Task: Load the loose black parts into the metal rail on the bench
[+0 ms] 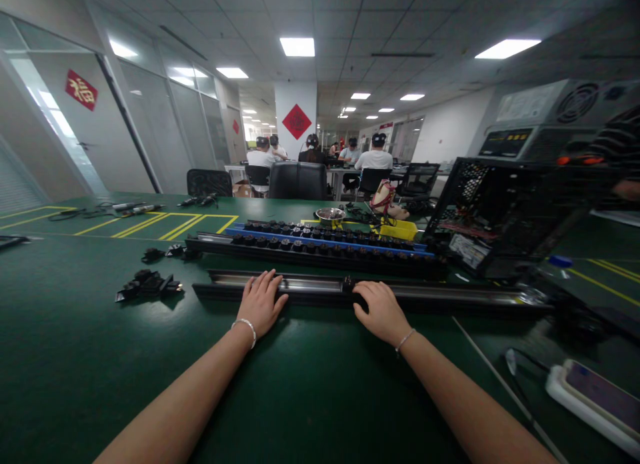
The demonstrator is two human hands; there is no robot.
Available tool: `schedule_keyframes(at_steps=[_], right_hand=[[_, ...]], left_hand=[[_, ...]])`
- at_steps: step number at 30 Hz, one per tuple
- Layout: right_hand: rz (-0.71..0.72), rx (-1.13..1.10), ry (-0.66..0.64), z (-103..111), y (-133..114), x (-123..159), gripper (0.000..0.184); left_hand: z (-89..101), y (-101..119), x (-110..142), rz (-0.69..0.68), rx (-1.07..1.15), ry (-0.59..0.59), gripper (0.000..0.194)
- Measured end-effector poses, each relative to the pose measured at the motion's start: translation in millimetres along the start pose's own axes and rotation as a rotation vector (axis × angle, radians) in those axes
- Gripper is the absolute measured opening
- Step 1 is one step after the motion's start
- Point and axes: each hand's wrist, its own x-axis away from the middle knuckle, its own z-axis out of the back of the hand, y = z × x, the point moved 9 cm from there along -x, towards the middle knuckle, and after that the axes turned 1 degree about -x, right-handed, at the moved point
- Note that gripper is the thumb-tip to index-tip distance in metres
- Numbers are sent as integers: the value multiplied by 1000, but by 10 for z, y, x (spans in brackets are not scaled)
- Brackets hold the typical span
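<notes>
A long black rail (pixel 320 285) with a shiny metal channel lies across the green table in front of me. My left hand (pixel 260 304) rests over its left part, fingers stretched out and thumb apart, holding nothing. Inside the channel near the middle sits a small black socket module (pixel 349 284). The curled fingers of my right hand (pixel 383 309) are at the right side of this module, with the thumb at the rail's near wall. The right fingertips partly cover the module. Left of the rail lies a pile of black parts (pixel 149 285).
Behind are more rails (pixel 300 247) lined with black modules, with a blue strip (pixel 330 239) among them. A metal bowl (pixel 330 214), a yellow tray (pixel 399 229) and an open computer case (pixel 510 217) stand farther back. At right lie a bottle (pixel 550 277) and a phone (pixel 600 394). Another person's hand (pixel 627 189) shows at far right.
</notes>
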Motion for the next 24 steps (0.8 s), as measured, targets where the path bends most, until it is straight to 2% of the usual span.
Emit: schedule_keyframes(at_steps=[7,24], right_hand=[[-1,-19,-49,-60,-143,-105,25],[-49,-12,-65,-50,-148,-147,21]], left_hand=[[4,127,17,-68,30,-27,46],[18,215,26,-104,30,-63,46]])
